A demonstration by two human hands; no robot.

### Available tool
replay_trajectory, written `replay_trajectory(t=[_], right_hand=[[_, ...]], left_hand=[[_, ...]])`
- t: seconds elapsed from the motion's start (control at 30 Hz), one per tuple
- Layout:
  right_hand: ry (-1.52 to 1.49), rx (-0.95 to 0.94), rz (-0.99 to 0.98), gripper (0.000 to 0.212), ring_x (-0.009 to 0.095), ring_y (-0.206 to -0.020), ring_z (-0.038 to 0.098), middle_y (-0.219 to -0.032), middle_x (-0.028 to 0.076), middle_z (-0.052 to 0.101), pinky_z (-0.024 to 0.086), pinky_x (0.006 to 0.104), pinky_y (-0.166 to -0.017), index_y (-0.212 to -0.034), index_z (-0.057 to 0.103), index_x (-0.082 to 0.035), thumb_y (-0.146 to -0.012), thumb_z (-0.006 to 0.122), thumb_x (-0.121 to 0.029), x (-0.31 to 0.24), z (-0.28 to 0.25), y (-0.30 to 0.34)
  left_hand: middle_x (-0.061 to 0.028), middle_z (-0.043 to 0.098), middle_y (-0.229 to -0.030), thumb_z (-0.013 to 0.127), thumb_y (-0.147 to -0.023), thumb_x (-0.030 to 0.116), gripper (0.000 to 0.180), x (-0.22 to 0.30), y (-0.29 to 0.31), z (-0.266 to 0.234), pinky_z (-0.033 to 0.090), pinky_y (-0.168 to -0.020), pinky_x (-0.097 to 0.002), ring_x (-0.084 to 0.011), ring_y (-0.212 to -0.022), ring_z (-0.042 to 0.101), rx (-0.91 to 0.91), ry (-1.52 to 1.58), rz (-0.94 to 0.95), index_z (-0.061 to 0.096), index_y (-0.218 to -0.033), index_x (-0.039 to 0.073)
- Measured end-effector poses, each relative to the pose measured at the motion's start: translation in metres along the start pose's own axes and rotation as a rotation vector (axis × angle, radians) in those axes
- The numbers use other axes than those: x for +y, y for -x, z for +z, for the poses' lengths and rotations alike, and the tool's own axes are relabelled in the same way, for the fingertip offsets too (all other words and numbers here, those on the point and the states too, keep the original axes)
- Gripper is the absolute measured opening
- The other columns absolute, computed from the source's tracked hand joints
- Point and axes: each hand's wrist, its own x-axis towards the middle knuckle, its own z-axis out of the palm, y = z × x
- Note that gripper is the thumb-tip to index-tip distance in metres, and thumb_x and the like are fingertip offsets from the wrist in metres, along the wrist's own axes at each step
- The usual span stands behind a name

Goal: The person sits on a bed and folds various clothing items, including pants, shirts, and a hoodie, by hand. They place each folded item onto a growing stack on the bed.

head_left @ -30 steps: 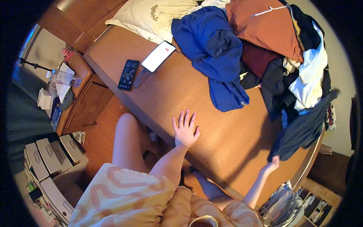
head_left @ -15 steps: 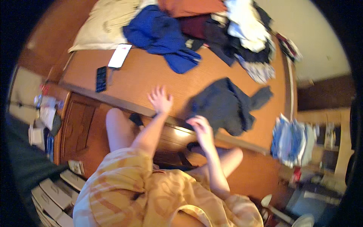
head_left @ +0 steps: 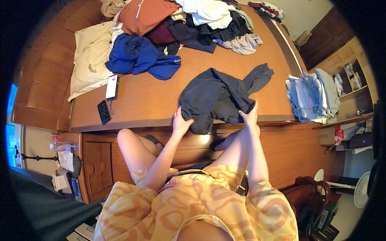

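At the near edge of the bed (head_left: 148,100), the person's left hand (head_left: 181,122) has changed most: a second ago it lay flat on the mat with fingers spread; now its thumb and fingers hold the left side of a charcoal long-sleeved garment (head_left: 219,94). That garment then stretched along the bed's right end, gripped at one end by the right hand (head_left: 250,116); it now lies bunched at the middle of the bed's near edge, its lower part hanging slightly over, with a sleeve pointing toward the bed's far right. The right hand holds its right side, thumb on top of the cloth; how tightly the fingers close cannot be told.

Counted left to right: one cream pillow (head_left: 90,60) at the bed's left end; two phones near the bed's left front, one dark-screened phone (head_left: 103,112) and, just beyond, one white-screened phone (head_left: 112,87); one blue sweatshirt (head_left: 132,56) left of the bed's middle; toward the bed's far side, one rust-orange garment (head_left: 144,16), one white garment (head_left: 207,14) and one pale grey garment (head_left: 241,43) in a heap whose other pieces overlap too much to count; and one stack of folded clothes (head_left: 307,96) at the bed's right end.
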Motion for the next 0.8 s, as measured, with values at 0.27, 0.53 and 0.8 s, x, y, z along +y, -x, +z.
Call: replay_trajectory(t=[0.27, 0.53, 0.8], right_hand=[[-0.067, -0.214, 0.25, 0.049, 0.038, -0.085, 0.062, -0.085, 0.027, 0.063, 0.046, 0.0402, -0.078, -0.099, 0.061, 0.004, -0.078, 0.056, -0.04, 0.021, 0.02, -0.019], [-0.726, -0.219, 0.435, 0.029, 0.012, -0.051, 0.053, -0.073, 0.006, 0.058, 0.046, 0.0245, -0.045, -0.09, 0.054, 0.001, -0.086, 0.052, -0.027, -0.078, -0.039, -0.043], [-1.193, -0.157, 0.636, 0.046, 0.022, -0.094, 0.061, -0.116, 0.008, 0.053, 0.051, 0.0305, -0.07, -0.127, 0.036, -0.011, -0.09, 0.054, -0.032, -0.064, -0.005, 0.016]], left_hand=[[-0.0073, 0.065, -0.08, 0.056, -0.064, 0.002, 0.033, 0.03, -0.045, -0.095, 0.047, -0.068, -0.029, -0.0154, -0.073, 0.059, -0.008, 0.207, 0.118, 0.063, -0.096, 0.0], [-0.0138, 0.065, -0.076, 0.059, -0.065, 0.005, 0.023, 0.066, -0.109, -0.189, 0.048, -0.07, -0.0316, -0.0248, -0.074, 0.064, 0.458, -0.08, 0.302, 0.066, -0.087, 0.005], [-0.0238, 0.03, -0.137, 0.072, -0.059, 0.06, 0.112, -0.008, -0.096, -0.151, 0.019, -0.104, -0.0519, -0.0412, -0.128, 0.024, 0.346, -0.446, 0.11, 0.015, -0.14, 0.008]])
